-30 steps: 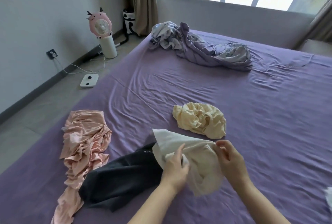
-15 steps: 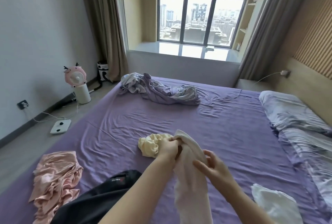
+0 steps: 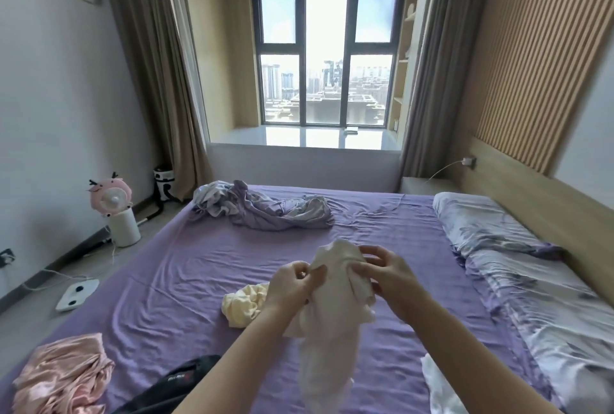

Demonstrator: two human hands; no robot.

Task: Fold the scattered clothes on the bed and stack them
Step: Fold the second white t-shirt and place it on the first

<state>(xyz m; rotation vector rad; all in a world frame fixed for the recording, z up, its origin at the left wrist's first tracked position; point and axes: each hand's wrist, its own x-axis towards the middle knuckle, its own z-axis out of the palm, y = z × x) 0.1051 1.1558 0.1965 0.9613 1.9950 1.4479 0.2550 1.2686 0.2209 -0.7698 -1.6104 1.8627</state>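
We hold the cream garment (image 3: 335, 307) bunched above the bed (image 3: 186, 280), left hand (image 3: 292, 284) and right hand (image 3: 388, 277) fingers pinching its top; that loose grip could drop it onto the yellow garment (image 3: 242, 305) below.

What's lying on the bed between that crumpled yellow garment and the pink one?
Only bare purple sheet separates the yellow garment from the pink garment, in the head view.

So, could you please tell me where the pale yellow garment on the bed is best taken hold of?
Take the pale yellow garment by its raised left folds, coming from above and the left: it lies bunched on the purple sheet, and the left hand with the cream garment covers its right side.
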